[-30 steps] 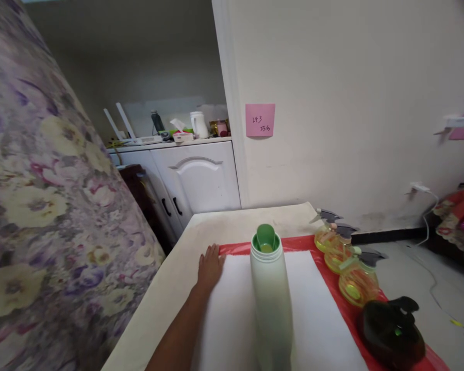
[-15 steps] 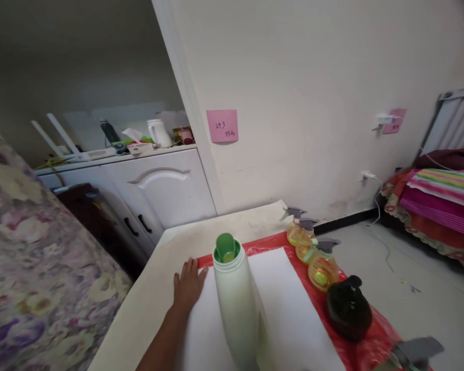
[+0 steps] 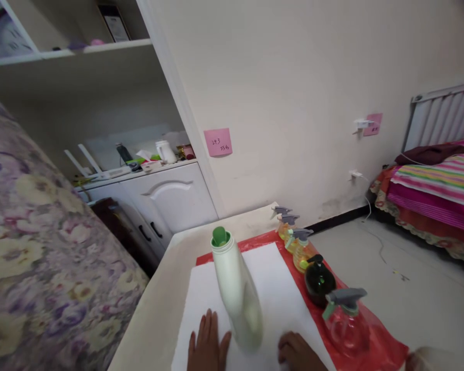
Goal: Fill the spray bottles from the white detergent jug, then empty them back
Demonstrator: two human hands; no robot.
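A tall pale green bottle (image 3: 235,293) with an open green spout stands on a white sheet (image 3: 270,288) laid over a red plastic cover (image 3: 375,345). My left hand (image 3: 208,348) lies flat on the sheet just left of the bottle's base, fingers stretched out. My right hand (image 3: 297,353) rests on the sheet just right of the base; its fingers look curled and hold nothing I can see. Neither hand grips the bottle.
Several spray bottles line the red cover's right side: yellow ones (image 3: 299,250), a dark green one (image 3: 319,281), a pink one (image 3: 342,319). The cream table (image 3: 162,304) sits beside floral fabric (image 3: 42,247). A white cabinet (image 3: 166,198), a pink note (image 3: 217,141) and a bed (image 3: 436,190) lie beyond.
The view has tilted up and pulled back. My left hand has slid back toward me along the sheet, and my right hand has come into view beside the bottle's base.
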